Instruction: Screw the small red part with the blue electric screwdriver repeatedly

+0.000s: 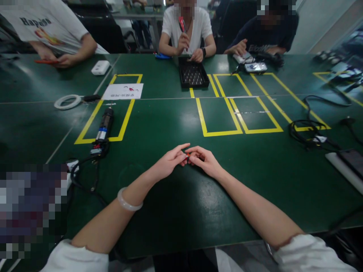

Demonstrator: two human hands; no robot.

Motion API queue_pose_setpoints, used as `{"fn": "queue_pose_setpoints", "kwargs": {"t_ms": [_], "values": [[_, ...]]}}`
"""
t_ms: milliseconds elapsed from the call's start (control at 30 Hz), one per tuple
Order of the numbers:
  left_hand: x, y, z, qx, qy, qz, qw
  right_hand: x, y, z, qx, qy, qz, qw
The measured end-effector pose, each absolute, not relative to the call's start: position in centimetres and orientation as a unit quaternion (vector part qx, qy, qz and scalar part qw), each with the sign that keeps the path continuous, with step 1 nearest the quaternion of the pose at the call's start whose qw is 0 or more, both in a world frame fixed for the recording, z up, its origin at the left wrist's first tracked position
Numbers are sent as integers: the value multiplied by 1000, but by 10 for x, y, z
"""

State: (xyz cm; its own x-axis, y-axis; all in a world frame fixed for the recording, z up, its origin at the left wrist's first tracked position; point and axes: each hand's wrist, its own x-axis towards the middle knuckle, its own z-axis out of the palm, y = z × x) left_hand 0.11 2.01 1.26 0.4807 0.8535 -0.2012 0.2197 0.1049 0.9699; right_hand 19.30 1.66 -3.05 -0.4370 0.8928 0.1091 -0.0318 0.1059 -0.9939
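Note:
My left hand point(173, 158) and my right hand point(204, 158) meet over the green table, fingers pinched together on a small red-and-black part point(187, 156). Most of that part is hidden by my fingertips, so its exact kind does not show. My left thumb and fingers grip it from one side, my right thumb and fingers from the other. On my left wrist is a pale bangle point(129, 200).
A corded electric screwdriver point(103, 126) lies left inside yellow tape. A paper sheet point(123, 91) is behind it. A black tray of small parts point(194, 73) stands before a co-worker holding a red tool point(182, 24). Coiled black cable point(304, 132) lies right.

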Motion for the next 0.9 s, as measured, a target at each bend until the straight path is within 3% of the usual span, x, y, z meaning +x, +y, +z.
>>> {"fn": "queue_pose_setpoints", "kwargs": {"t_ms": [300, 667, 900], "values": [[3, 19, -1, 518, 448, 321, 654, 190, 16, -34, -351, -580, 598, 427], [4, 19, -3, 528, 437, 311, 659, 189, 14, -31, -374, -579, 575, 441], [4, 19, -3, 595, 440, 323, 590, 189, 16, -32, -408, -604, 536, 426]]}}
